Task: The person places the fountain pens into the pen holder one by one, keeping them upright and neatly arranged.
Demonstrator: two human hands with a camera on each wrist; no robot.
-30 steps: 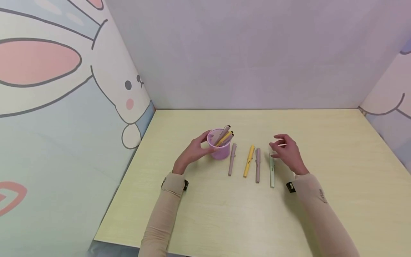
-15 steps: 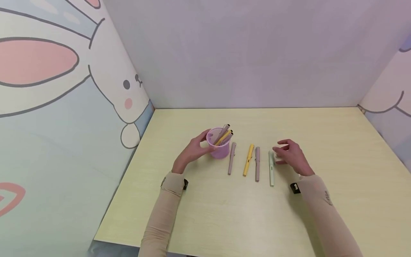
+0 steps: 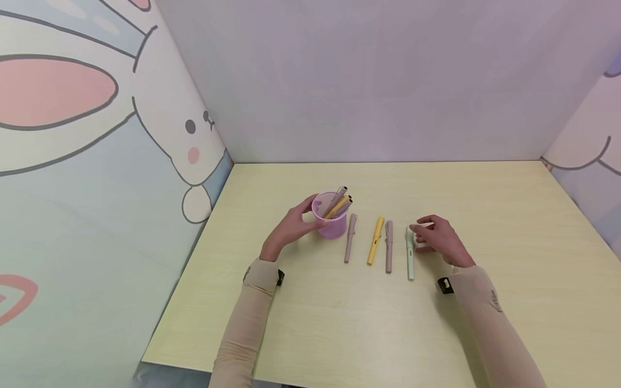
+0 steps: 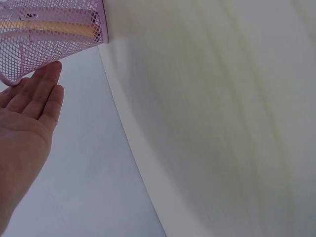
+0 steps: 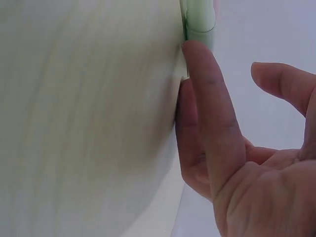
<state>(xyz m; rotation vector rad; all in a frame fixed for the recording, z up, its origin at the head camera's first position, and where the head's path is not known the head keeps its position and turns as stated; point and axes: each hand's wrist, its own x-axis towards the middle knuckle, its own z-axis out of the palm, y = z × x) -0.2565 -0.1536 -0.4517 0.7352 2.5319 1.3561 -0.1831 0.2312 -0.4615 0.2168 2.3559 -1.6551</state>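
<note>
My left hand holds the purple mesh pen cup, thumb at its near side and fingers round the far side. Inside the cup lean a yellow pen and two mauve pens; its mesh wall shows in the left wrist view. My right hand is at the clip end of a pale green pen lying on the table. In the right wrist view a fingertip meets the end of the green pen, while the thumb stands apart from it.
Between cup and green pen lie a mauve pen, a yellow pen and another mauve pen, roughly parallel. The light wooden table meets a plain back wall and a rabbit-patterned wall at left.
My right hand has drawn back to the right of the green pen, then moved slightly toward its top end. The left hand stays on the cup; the view has shifted slightly.
</note>
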